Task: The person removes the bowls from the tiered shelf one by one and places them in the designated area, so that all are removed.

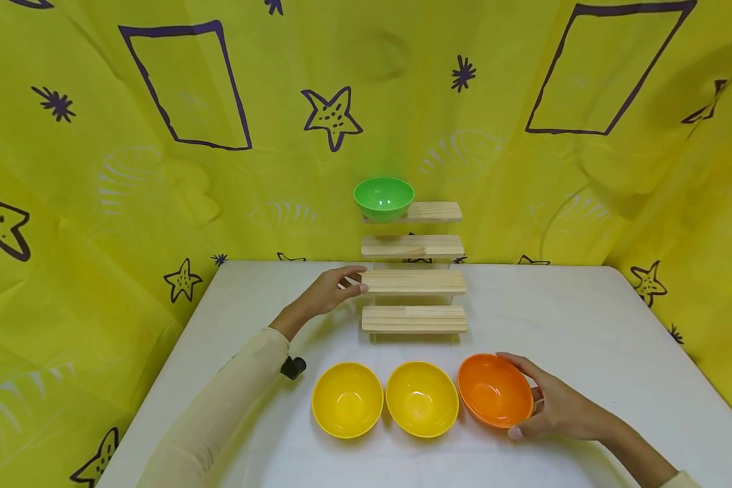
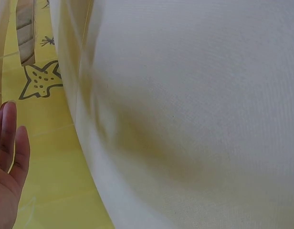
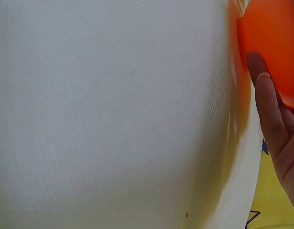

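A wooden stepped shelf rack point(image 1: 413, 281) stands at the table's middle. My left hand point(image 1: 329, 291) holds the left end of its second-lowest plank, thumb at the front edge and fingers at the back. In the left wrist view, that hand point(image 2: 8, 162) shows only partly, beside blurred wood. At the front right, my right hand point(image 1: 564, 407) grips an orange bowl point(image 1: 494, 392) by its right side, the bowl slightly tilted. The right wrist view shows fingers against the orange bowl point(image 3: 276, 47). A green bowl point(image 1: 384, 196) sits on the left of the top plank.
Two yellow bowls point(image 1: 348, 400) stand side by side in front of the rack, left of the orange one. A small black object point(image 1: 293, 367) shows by the left sleeve. A yellow patterned sheet point(image 1: 280, 183) surrounds the white table point(image 1: 561, 325).
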`<state>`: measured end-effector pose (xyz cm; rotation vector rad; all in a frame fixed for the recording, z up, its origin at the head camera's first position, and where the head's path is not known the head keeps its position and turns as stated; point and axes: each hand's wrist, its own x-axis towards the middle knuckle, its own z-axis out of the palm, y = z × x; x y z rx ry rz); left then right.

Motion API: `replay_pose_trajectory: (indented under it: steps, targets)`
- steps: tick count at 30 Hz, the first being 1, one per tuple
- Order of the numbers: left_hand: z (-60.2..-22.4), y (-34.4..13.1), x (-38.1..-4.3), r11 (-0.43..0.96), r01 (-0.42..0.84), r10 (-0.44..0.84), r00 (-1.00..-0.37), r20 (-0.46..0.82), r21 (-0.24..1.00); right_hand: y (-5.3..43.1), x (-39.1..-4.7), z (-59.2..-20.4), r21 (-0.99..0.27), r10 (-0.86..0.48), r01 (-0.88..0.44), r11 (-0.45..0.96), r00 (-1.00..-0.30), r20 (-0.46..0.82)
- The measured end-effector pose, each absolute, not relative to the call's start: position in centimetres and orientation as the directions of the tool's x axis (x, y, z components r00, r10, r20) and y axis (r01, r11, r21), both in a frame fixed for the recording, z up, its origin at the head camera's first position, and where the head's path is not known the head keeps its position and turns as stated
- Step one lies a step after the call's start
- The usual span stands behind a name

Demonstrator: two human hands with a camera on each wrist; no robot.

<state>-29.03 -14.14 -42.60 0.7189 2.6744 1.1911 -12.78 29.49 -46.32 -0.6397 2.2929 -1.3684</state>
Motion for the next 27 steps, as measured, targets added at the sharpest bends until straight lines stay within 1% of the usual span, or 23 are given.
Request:
replay_pose_trajectory:
  steps: [9,14,17,22,27]
  targets:
    - [-42.6,-14.2,-29.1,0.575,0.366,0.469,-0.880,0.072,0.732,29.5,-12.6,-45.9,-0.887,-0.555,-0.134,0.441,-0.817,-0.153]
    - [-42.7,-14.2,-29.2,0.575,0.366,0.468,-0.881,0.072,0.732,29.9,-12.5,-45.6,-0.884,-0.568,-0.140,0.447,-0.808,-0.160]
    - [-42.7,-14.2,-29.2,0.573,0.367,0.470,-0.880,0.073,0.732,30.3,-12.5,-45.3,-0.872,-0.563,-0.184,0.453,-0.818,-0.119]
    - [-42.7,-14.2,-29.2,0.571,0.372,0.471,-0.878,0.078,0.732,31.1,-12.9,-44.5,-0.849,-0.524,-0.270,0.453,-0.851,-0.009]
    - [-42.7,-14.2,-29.1,0.573,0.370,0.468,-0.880,0.079,0.731,31.4,-13.6,-43.0,-0.800,-0.458,-0.320,0.507,-0.887,0.064]
